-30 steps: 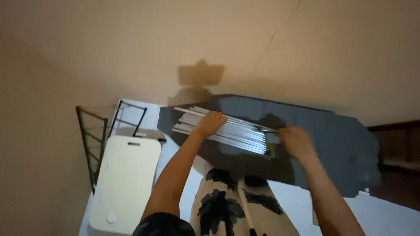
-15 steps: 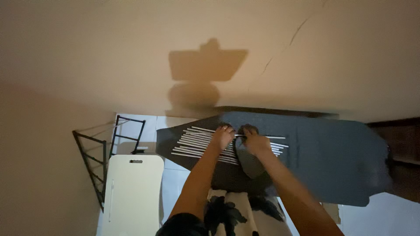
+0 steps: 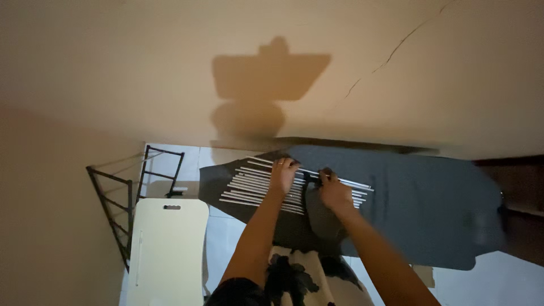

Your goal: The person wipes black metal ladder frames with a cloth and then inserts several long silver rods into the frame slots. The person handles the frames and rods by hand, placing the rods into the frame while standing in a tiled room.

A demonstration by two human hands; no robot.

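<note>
A rack of several parallel silver metal rods (image 3: 249, 184) stands in front of me, with a dark grey cloth (image 3: 419, 198) spread over its right part and hanging down. My left hand (image 3: 283, 174) rests palm down on the rods beside the cloth's edge. My right hand (image 3: 333, 190) pinches a fold of the dark cloth just to the right, the two hands almost touching. A patterned black and white garment (image 3: 300, 277) shows between my forearms below.
A white folded plastic table (image 3: 167, 249) leans at the lower left. Behind it stands a black metal frame rack (image 3: 122, 198). A beige wall (image 3: 170, 73) with a crack and my shadow fills the top. A dark wooden piece (image 3: 521, 192) is at the right.
My hands have come together at the middle of the rack; my right hand moved left from the rods' end to the cloth fold. The camera tilted up, showing more wall.
</note>
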